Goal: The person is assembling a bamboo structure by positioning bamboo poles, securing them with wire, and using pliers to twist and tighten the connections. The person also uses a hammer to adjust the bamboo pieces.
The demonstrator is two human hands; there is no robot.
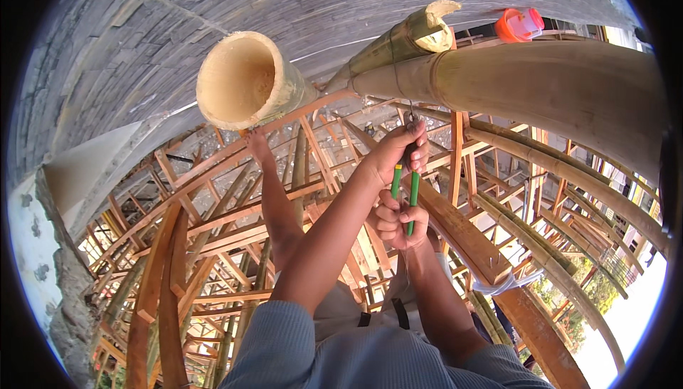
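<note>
A pair of green-handled pincers [414, 193] stands upright between my hands, in front of a thick bamboo pole [548, 76]. My left hand [402, 148] is closed round their dark upper part, just under the pole. Lower down, my right hand [402, 219] has its fingers curled on a green handle. A thin wire [395, 69] loops over the bamboo joint and comes down to the tool's head. The jaws' grip on it is too small to make out. Against the thick pole lies a second bamboo [413, 37] with a notched, broken-looking end.
A wide hollow bamboo end [279, 104] faces up at the left, beside my bare foot [257, 145] on a wooden beam. Timber and bamboo scaffolding drops away below. A grey stone-clad wall [156, 40] rises behind. An orange bucket [506, 27] is at the upper right. A plank [469, 236] runs beside my right arm.
</note>
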